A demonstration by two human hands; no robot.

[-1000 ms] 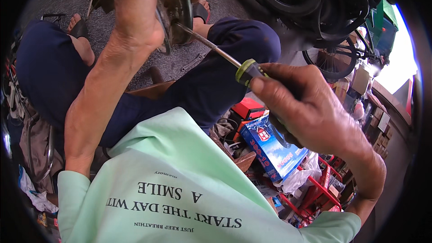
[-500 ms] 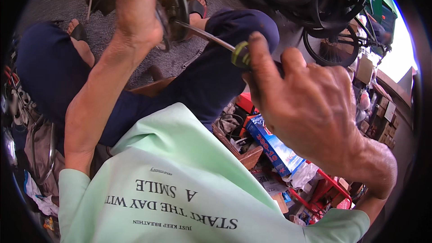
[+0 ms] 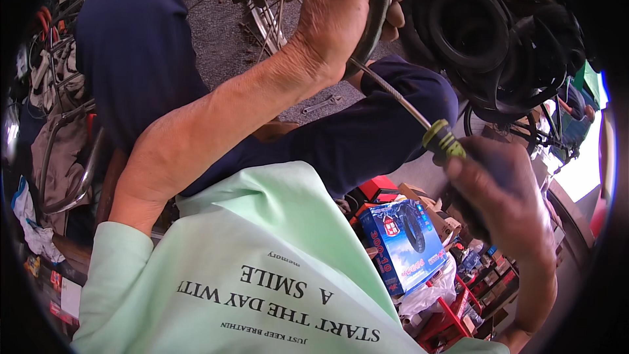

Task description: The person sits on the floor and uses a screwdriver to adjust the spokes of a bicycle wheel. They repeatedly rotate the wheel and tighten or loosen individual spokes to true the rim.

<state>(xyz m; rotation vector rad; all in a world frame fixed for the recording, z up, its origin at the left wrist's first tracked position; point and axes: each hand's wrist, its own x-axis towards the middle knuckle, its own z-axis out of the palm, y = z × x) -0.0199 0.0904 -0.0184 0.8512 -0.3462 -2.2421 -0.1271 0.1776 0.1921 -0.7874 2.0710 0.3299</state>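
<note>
At the top of the view, my left hand (image 3: 341, 13) is wrapped round the rim and tyre of a spoked wheel (image 3: 380, 18). Part of the wheel, with its hub and spokes, runs out past the upper edge. My right hand (image 3: 501, 190), partly blurred, is closed round the green and black handle of a screwdriver (image 3: 401, 99). The metal shaft slants up and left to the wheel's edge beside my left wrist. Whether the tip sits under the tyre or only touches it, I cannot tell.
Black tyres (image 3: 468, 29) hang or lie piled at upper right. A blue printed box (image 3: 406, 242) stands among clutter at lower right, near a red frame (image 3: 445, 321). A wrench (image 3: 321, 105) lies on the grey ground. Bent metal tubing (image 3: 78, 190) is at left.
The view has shifted. My left hand and the wheel now appear further right. My right hand has moved right and down with the screwdriver, its shaft still reaching the wheel's edge.
</note>
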